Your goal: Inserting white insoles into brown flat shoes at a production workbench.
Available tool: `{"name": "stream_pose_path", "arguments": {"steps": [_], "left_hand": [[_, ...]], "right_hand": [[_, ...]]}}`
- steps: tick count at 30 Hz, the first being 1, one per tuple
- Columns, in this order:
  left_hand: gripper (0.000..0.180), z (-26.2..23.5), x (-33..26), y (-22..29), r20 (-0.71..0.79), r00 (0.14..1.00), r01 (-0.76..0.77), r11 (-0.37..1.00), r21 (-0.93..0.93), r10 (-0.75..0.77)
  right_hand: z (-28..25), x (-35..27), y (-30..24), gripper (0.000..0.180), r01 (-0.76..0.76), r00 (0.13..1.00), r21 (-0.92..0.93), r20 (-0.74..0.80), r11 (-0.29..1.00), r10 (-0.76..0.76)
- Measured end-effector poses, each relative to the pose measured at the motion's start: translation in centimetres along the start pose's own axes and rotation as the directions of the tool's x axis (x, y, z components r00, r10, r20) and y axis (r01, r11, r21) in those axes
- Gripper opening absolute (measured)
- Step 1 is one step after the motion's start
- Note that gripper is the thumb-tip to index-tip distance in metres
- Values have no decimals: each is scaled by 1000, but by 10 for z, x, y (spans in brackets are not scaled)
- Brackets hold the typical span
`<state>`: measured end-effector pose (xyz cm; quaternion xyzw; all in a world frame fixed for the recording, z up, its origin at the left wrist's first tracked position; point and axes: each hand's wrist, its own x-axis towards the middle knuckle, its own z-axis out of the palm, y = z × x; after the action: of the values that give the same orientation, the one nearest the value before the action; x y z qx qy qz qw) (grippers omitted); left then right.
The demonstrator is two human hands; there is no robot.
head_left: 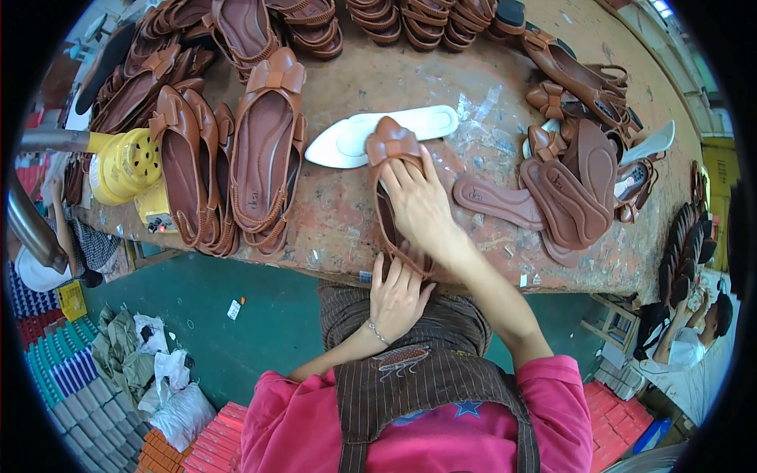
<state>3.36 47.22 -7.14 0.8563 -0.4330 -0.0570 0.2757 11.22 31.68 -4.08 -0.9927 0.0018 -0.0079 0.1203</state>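
A brown slingback flat with a bow point(392, 143) lies toe away from me at the front of the workbench. My right hand point(419, 199) grips it near the toe, with the fingers inside the shoe and the thumb along its outer side. At the heel end my left hand point(397, 302) holds the shoe by the back strap; some fingertips are hidden there. Under the toe a white pointed shoe form point(339, 143) lies crosswise. To the right, several brown insoles point(579, 209) overlap in a loose pile, one stretching out toward my right hand.
Finished-looking brown flats point(264, 169) stand in a row at the left, beside a yellow round device point(126, 169). More brown shoes point(378, 20) line the far side, and others point(579, 75) lie at the right. Co-workers sit beyond both ends of the workbench point(347, 87).
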Motion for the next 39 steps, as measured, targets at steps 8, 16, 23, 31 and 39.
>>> {"name": "stream_pose_path", "arguments": {"steps": [8,16,23,31,39], "left_hand": [[55,9,19,-2,-12,998,66,989,133,-65],[55,6,21,-2,42,999,29,991,130,-35],[47,12,18,-4,10,999,34,996,82,-35],[61,12,19,-6,14,1000,-9,998,67,8],[44,8,45,8,-133,989,70,997,17,-67]], "right_hand": [[-5,18,0,70,-159,963,105,234,982,131],[4,-20,-7,64,-80,987,-4,-139,997,79],[29,6,1,43,-150,940,-250,-335,957,60],[-35,13,-1,51,16,989,-62,145,998,-6],[32,109,14,83,96,984,-114,158,989,-78]]}}
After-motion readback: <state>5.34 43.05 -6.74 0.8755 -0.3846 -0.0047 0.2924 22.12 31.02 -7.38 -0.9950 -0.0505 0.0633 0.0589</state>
